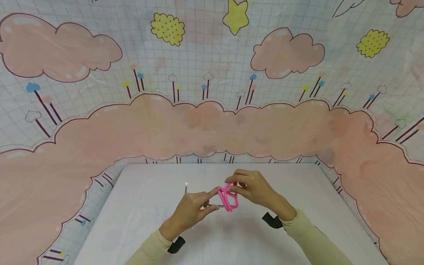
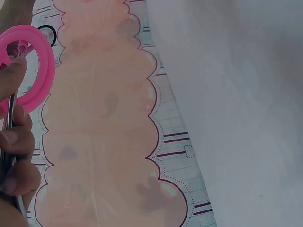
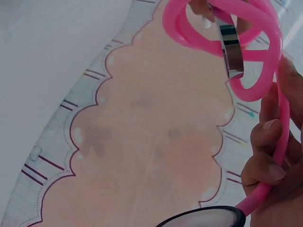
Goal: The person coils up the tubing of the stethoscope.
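Observation:
A stethoscope with pink tubing (image 1: 228, 200) is held above the white table between both hands, its tubing wound in loops. My left hand (image 1: 190, 209) grips the metal ear tubes (image 2: 10, 113), its thumb and index finger by the pink loops. A white eartip (image 1: 186, 184) sticks up beyond that hand. My right hand (image 1: 253, 187) pinches the tubing from the right. In the right wrist view, its curled fingers (image 3: 270, 132) lie round a straight run of tube, and the black-rimmed chest piece (image 3: 203, 218) hangs at the lower end.
Below the hands lies a white tabletop (image 1: 132, 221). A cloth printed with clouds and stars (image 1: 212, 125) covers the area behind and around it. Black pieces (image 1: 273, 221) sit at both wrists.

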The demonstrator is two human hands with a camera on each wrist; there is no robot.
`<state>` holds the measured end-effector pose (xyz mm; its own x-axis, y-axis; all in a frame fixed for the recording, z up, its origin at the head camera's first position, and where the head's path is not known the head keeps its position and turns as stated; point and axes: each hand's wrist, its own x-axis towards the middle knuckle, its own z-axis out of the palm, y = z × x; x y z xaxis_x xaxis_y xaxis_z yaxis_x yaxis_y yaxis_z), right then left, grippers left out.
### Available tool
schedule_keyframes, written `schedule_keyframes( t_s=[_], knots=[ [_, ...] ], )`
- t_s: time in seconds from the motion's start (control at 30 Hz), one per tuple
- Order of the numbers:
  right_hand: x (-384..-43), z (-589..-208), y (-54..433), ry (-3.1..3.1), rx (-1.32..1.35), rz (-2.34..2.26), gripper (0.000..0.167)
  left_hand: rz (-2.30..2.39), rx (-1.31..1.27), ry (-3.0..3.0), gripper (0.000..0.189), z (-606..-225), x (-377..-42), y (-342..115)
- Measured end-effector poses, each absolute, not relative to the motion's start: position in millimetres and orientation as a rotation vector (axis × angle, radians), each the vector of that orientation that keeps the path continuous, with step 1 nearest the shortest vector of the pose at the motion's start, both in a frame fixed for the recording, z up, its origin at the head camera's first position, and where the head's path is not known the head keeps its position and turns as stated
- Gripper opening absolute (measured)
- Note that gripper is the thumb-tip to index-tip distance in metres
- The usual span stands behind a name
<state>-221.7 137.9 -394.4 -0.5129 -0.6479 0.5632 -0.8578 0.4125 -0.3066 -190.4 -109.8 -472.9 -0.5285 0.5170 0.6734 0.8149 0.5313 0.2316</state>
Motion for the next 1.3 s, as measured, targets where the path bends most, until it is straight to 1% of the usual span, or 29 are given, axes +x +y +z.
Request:
schedule_keyframes(
  t_s=[0.27, 0.47, 0.63, 0.83, 0.97, 1.13, 1.3],
  knots=[
    [-231.9, -396.3, 133.6, -2.396, 1.342, 0.842, 0.024, -0.747, -1.113, -2.203, 0.057, -472.7, -190.2, -112.2],
    [-242.6, -393.5, 126.3, -2.415, 1.381, 0.880, 0.023, -0.750, -1.111, -2.129, 0.057, -471.0, -190.6, -115.5],
    [-251.7, -395.7, 121.9, -2.400, 1.427, 1.031, 0.016, -0.790, -1.094, -2.111, 0.056, -470.8, -193.0, -117.8],
    [-259.8, -402.3, 119.3, -2.410, 1.469, 1.190, 0.014, -0.864, -1.128, -2.071, 0.057, -472.1, -194.6, -117.8],
    [-263.7, -412.3, 118.5, -2.410, 1.463, 1.373, 0.012, -0.928, -1.128, -2.047, 0.056, -472.8, -193.5, -115.2],
    [-264.5, -424.0, 117.5, -2.396, 1.448, 1.642, 0.017, -1.017, -1.146, -2.002, 0.057, -473.9, -192.5, -109.6],
    [-262.6, -432.0, 115.1, -2.348, 1.387, 1.734, 0.018, -1.046, -1.121, -2.001, 0.061, -473.4, -192.8, -107.7]
  ],
)
